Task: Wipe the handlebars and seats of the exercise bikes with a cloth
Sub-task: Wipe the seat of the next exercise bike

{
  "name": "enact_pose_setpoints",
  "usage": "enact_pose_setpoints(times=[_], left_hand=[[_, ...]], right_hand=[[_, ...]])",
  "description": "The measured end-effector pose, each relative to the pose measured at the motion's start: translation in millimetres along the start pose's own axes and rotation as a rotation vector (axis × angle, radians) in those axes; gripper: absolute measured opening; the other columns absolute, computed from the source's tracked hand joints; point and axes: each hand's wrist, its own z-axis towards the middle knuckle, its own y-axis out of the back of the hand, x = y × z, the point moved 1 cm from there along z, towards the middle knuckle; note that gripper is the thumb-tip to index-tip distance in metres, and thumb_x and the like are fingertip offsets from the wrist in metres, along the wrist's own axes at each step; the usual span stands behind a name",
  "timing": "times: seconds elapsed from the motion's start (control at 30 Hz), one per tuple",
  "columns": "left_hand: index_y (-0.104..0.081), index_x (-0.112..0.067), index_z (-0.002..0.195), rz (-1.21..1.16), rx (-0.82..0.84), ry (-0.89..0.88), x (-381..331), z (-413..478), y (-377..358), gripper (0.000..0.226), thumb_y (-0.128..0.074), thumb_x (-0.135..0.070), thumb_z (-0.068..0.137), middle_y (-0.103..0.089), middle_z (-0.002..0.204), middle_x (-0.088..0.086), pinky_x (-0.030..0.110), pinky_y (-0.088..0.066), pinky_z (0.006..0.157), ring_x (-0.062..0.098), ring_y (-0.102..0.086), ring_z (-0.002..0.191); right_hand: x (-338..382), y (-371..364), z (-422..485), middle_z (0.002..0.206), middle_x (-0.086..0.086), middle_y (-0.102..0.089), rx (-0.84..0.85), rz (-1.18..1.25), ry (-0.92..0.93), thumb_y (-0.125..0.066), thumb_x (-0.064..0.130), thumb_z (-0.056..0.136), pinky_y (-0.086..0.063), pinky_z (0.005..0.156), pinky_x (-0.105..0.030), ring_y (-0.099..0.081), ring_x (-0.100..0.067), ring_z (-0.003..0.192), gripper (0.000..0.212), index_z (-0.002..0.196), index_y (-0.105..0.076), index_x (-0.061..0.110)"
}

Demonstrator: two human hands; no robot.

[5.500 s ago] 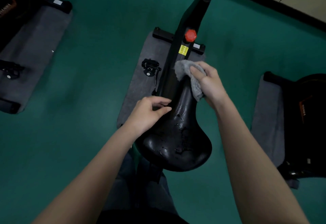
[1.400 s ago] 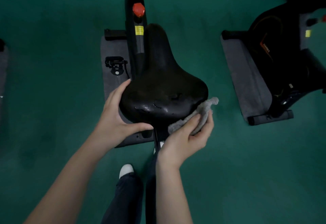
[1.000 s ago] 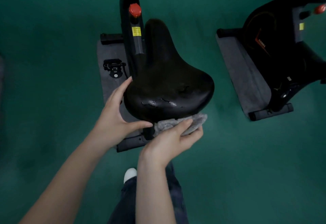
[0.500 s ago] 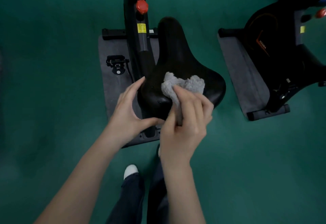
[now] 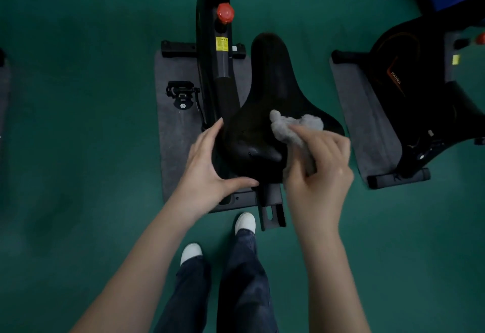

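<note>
Seat (image 5: pixel 270 91) lengthwise from 6 to 12 o'clock, nose at 12. Right hand (image 5: pixel 319 175) gripping cloth (image 5: pixel 291 125) on wide end; left hand (image 5: pixel 210 164) spread, cupping 9 o'clock edge.

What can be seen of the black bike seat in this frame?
The seat is a black, smooth, slightly glossy saddle that looks like vinyl or leather, seen from above. Its narrow nose points away from the person and its wide rear faces them. A few small shiny specks, perhaps moisture, show near the rear edge. The left hand steadies its left rear side, fingers straight along the edge and thumb at the back. The right hand presses a crumpled grey cloth onto its right rear top.
</note>
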Motion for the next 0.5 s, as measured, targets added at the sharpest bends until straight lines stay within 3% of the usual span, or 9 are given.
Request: enact_pose_setpoints(times=[0.1,0.3,0.4,0.5], left_hand=[[-0.024,-0.040,0.144,-0.043,-0.011,0.027,1.7,-2.4,-3.8,0.119,-0.074,-0.070,0.040,-0.027,0.148,-0.019,0.033,-0.023,0.116,0.002,-0.024,0.138],[-0.029,-0.035,0.144,-0.094,-0.081,0.031,5.9,-6.1,-9.9,0.110,-0.087,-0.046,0.051,-0.032,0.146,-0.014,0.036,-0.027,0.116,0.005,-0.028,0.138],[-0.032,-0.042,0.141,-0.152,-0.117,0.067,7.1,-9.5,-14.1,0.112,-0.082,-0.062,0.043,-0.035,0.142,-0.021,0.025,-0.027,0.112,0.000,-0.029,0.135],[-0.035,-0.059,0.125,-0.197,-0.192,0.090,7.1,-13.9,-21.8,0.096,-0.081,-0.064,0.041,-0.040,0.132,-0.033,0.010,-0.028,0.103,-0.005,-0.034,0.131]], right_hand=[[-7.5,4.8,14.0,0.088,0.008,-0.063,-0.001,0.029,-0.032,-0.061,-0.003,0.087,-0.047,0.082,-0.022,-0.054,-0.023,0.095,0.024,0.104,-0.071,0.011],[0.7,0.4,-1.0,0.101,0.001,-0.068,0.325,0.034,0.399,-0.056,-0.009,0.083,-0.047,0.073,-0.045,-0.052,-0.024,0.096,0.029,0.104,-0.071,0.006],[-2.1,3.1,19.9,0.103,-0.002,-0.068,0.469,0.045,0.520,-0.057,-0.008,0.084,-0.044,0.075,-0.048,-0.053,-0.027,0.097,0.027,0.104,-0.071,0.004],[7.1,-7.3,51.2,0.098,-0.001,-0.068,0.642,0.063,0.562,-0.058,-0.004,0.085,-0.046,0.078,-0.047,-0.053,-0.026,0.096,0.025,0.104,-0.071,0.006]])
